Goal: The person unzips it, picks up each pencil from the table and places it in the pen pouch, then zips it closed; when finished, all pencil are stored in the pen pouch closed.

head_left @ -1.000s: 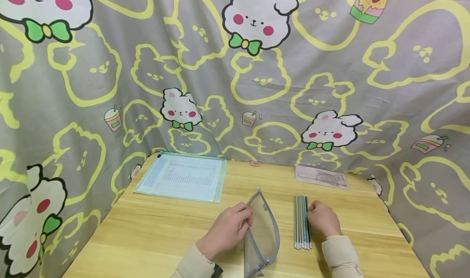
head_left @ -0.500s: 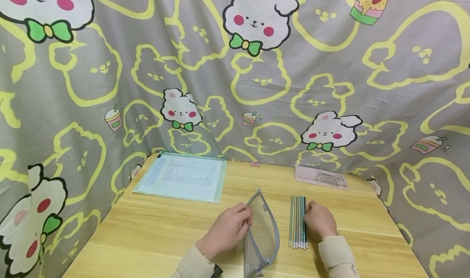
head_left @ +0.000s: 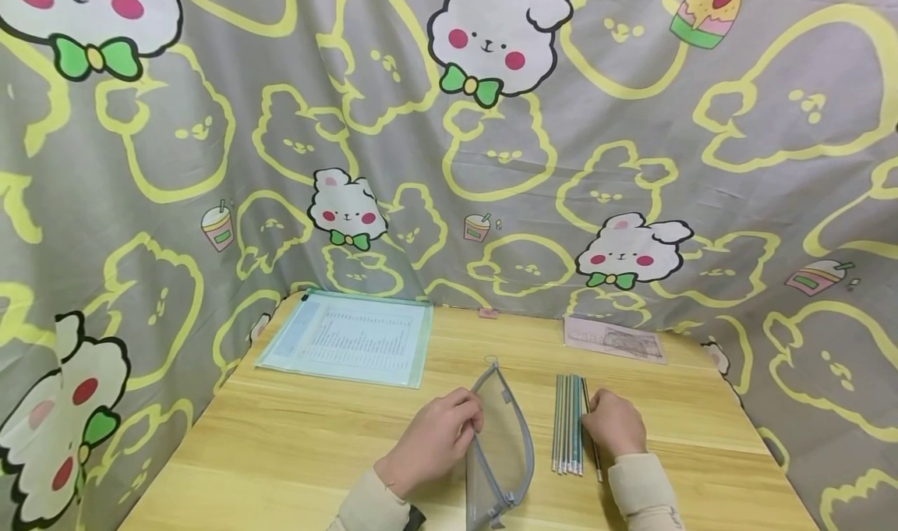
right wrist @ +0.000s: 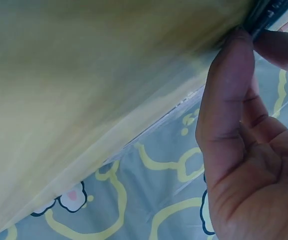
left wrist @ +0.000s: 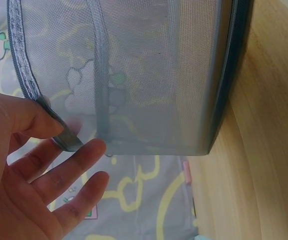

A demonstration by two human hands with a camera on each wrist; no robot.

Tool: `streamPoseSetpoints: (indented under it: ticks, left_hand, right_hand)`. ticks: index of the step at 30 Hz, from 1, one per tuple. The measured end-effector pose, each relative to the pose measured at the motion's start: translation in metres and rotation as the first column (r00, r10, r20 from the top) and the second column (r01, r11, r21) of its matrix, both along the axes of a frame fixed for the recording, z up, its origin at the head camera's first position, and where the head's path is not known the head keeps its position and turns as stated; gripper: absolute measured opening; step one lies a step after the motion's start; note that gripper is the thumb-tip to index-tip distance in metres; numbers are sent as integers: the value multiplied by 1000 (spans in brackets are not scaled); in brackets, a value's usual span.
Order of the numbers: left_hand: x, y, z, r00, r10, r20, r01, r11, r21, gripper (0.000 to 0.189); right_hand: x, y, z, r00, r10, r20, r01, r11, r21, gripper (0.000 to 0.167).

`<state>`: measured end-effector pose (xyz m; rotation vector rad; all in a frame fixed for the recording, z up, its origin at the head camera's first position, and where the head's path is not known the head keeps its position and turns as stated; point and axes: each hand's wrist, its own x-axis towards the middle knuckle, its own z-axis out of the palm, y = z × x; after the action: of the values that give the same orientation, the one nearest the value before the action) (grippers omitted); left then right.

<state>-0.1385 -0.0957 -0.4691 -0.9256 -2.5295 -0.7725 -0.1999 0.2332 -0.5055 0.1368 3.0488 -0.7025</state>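
Observation:
My left hand (head_left: 433,439) pinches one zipped edge of a grey mesh pouch (head_left: 484,480) standing on its side, its mouth spread apart. In the left wrist view, thumb and fingers hold the edge near a corner of the mesh pouch (left wrist: 139,75), other fingers spread. To its right, several green and teal pencils (head_left: 567,426) lie side by side on the table, eraser ends toward me. Beside them my right hand (head_left: 619,426) pinches one dark pencil (head_left: 597,462), slightly angled from the row. Only part of this dark pencil (right wrist: 271,15) shows in the right wrist view.
A clear teal-edged document folder (head_left: 351,340) with printed sheets lies at the back left of the wooden table (head_left: 295,445). A pinkish printed slip (head_left: 615,339) and a small pink eraser-like block (head_left: 488,313) lie along the back edge. A patterned grey curtain (head_left: 393,157) surrounds the table.
The pencil row has shifted slightly left. The dark pencil has come away from the row's right side and now lies at an angle in my right hand. My left hand and the pouch stay put.

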Motion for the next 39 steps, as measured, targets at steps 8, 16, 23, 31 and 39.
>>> streamPoseSetpoints:
  ticks: [8,16,23,31,39]
  left_hand:
    - [0,2,1,1000,3,10,-3,1000,-3,19]
    - [-1,2,0,1000,-7,-5,7,1000,7,20]
    - [0,3,1,1000,-4,-12,4,1000,3,22]
    - [-1,4,0,1000,-13,-18,13,1000,8,21]
    - [-2,5,0,1000,-15,-25,16,1000,12,20]
  right_hand:
    - [5,-1,12,999,-10,-51,9,1000,-24,14]
    - [18,-26,58,995,43,-85,-53,993,-109,17]
    - [38,-52,78,992,115,-56,-126,960,-249,15]
    - [54,-80,86,984,171,-43,-176,943,-282,18]
    - [72,-97,96,955,289,-69,-295,903,-313,18]
